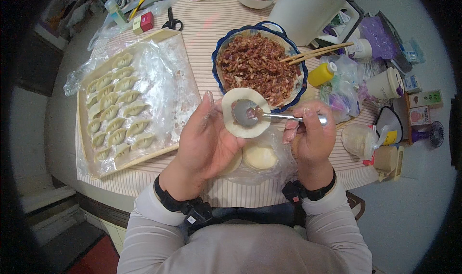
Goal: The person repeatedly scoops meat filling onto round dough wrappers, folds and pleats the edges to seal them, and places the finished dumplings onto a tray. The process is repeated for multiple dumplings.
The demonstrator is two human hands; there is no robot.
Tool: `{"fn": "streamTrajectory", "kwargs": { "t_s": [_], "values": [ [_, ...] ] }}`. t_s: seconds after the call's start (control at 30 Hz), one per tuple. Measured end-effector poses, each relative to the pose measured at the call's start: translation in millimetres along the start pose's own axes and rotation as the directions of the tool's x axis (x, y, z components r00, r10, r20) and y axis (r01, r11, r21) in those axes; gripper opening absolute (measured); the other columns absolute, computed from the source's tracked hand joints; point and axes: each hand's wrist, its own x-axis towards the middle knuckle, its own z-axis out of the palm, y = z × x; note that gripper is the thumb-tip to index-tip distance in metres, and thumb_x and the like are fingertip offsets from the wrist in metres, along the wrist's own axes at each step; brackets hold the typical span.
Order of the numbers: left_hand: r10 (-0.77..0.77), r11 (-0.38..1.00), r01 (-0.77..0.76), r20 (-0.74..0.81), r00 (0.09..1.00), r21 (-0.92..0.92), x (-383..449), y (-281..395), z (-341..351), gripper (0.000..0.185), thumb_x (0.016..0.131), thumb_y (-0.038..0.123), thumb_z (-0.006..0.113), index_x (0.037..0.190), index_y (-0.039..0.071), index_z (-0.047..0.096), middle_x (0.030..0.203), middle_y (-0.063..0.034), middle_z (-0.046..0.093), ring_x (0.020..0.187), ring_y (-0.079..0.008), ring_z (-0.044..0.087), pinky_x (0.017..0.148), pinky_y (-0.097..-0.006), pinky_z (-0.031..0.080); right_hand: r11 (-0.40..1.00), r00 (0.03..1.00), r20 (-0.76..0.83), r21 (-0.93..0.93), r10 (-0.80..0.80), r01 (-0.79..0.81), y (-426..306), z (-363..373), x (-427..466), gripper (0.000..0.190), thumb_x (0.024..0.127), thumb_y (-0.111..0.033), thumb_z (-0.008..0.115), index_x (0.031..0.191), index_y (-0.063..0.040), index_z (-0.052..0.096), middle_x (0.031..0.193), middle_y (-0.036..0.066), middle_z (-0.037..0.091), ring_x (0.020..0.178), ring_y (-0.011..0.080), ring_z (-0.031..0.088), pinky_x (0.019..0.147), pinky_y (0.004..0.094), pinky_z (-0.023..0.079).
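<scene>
My left hand [209, 140] is palm up and supports a round dumpling wrapper [252, 131] on its fingers. In my right hand [312, 129] is a metal spoon [285, 116], whose bowl lies over the middle of the wrapper, with some meat filling at it. How much filling lies beneath the spoon is hidden. Just beyond the hands stands a blue-rimmed scalloped bowl [214, 63] of minced meat filling [256, 64], with a pair of wooden chopsticks [317, 54] resting in it. Below the hands, a stack of round wrappers [260, 155] sits on clear plastic.
On the left, a floured tray [140, 159] holds rows of folded dumplings [117, 137], partly under plastic film [155, 68]. Black scissors [172, 23] lie behind it. A large white jug [303, 14], a yellow bottle [321, 74], bags and a lidded cup [384, 84] stand at right.
</scene>
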Motion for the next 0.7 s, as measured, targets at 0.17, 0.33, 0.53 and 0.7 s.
{"fn": "streamTrajectory", "kwargs": {
  "t_s": [0.17, 0.33, 0.53, 0.7],
  "values": [
    [0.009, 1.0, -0.01, -0.065, 0.998, -0.025, 2.6, 0.2, -0.7, 0.06, 0.101, 0.042, 0.032, 0.133, -0.008, 0.036, 0.133, -0.0228, 0.047, 0.124, -0.0339, 0.046, 0.108, -0.0462, 0.035, 0.999, 0.998, -0.061, -0.028, 0.033, -0.035, -1.4, -1.9, -1.6, 0.016, 0.097, -0.012, 0.048, 0.09, 0.002, 0.052, 0.072, 0.014, 0.057, 0.053, 0.018, 0.055, 0.047, 0.0279, 0.047],
    [0.035, 0.997, -0.04, -0.067, 0.997, -0.067, 4.1, 2.6, -1.5, 0.06, 0.1, 0.041, 0.033, 0.134, -0.009, 0.035, 0.134, -0.0235, 0.046, 0.126, -0.0352, 0.045, 0.108, -0.0466, 0.034, 0.98, 0.986, 0.069, 0.14, -0.153, 0.142, -4.7, -12.6, 0.1, 0.018, 0.097, -0.013, 0.046, 0.091, 0.002, 0.053, 0.076, 0.016, 0.058, 0.058, 0.0195, 0.057, 0.053, 0.0304, 0.049],
    [0.038, 0.998, -0.044, -0.099, 0.994, -0.053, 3.3, 1.2, 0.3, 0.061, 0.1, 0.042, 0.033, 0.133, -0.009, 0.035, 0.134, -0.0239, 0.046, 0.126, -0.0354, 0.046, 0.108, -0.0468, 0.034, 0.984, 0.982, 0.067, 0.014, -0.178, 0.178, 6.1, -12.6, 2.1, 0.029, 0.098, -0.024, 0.05, 0.096, 0.004, 0.056, 0.084, 0.019, 0.062, 0.067, 0.0199, 0.059, 0.061, 0.0326, 0.051],
    [0.027, 0.999, -0.029, -0.074, 0.997, -0.026, 2.8, 1.6, -0.9, 0.06, 0.1, 0.042, 0.034, 0.133, -0.008, 0.036, 0.132, -0.0237, 0.047, 0.124, -0.0346, 0.047, 0.108, -0.0467, 0.035, 0.965, 0.949, 0.246, -0.12, -0.198, 0.233, 8.1, -11.7, 3.0, 0.03, 0.099, -0.024, 0.05, 0.097, 0.005, 0.057, 0.086, 0.017, 0.063, 0.069, 0.0191, 0.06, 0.066, 0.0317, 0.051]
  ]
}}
